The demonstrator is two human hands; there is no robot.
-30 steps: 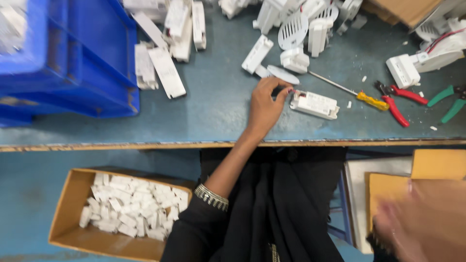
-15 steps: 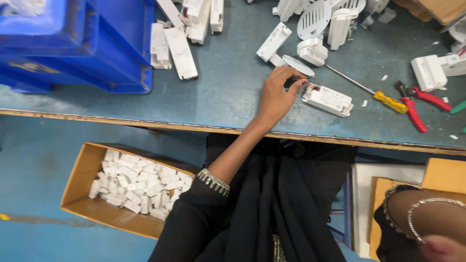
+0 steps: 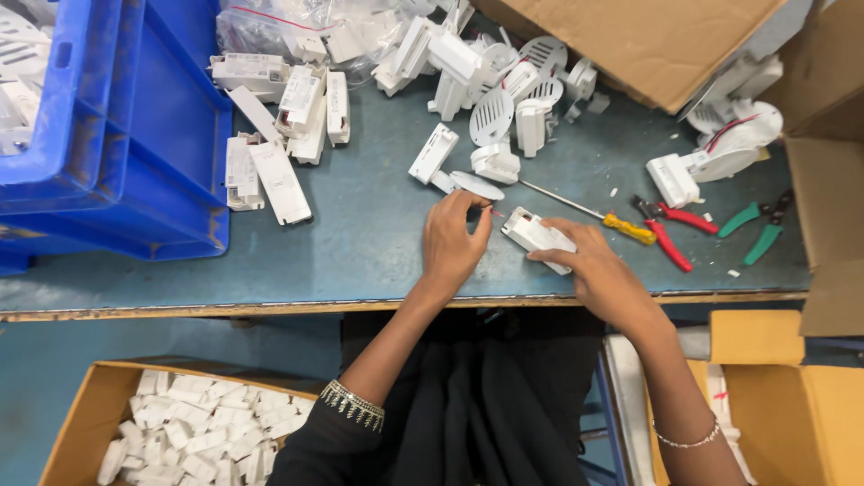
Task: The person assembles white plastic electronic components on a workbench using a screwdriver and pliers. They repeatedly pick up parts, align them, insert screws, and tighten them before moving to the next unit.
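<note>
Blue plastic crates [image 3: 117, 135] stand stacked at the left of a grey-blue workbench [image 3: 378, 243], beside scattered white plastic housings [image 3: 279, 175] and round slotted covers [image 3: 493, 115]. A yellow-handled screwdriver [image 3: 621, 225], red-handled pliers [image 3: 670, 236] and green-handled cutters [image 3: 760, 229] lie to the right. Below the bench, a cardboard box [image 3: 81, 432] holds small white parts [image 3: 193, 432].
</note>
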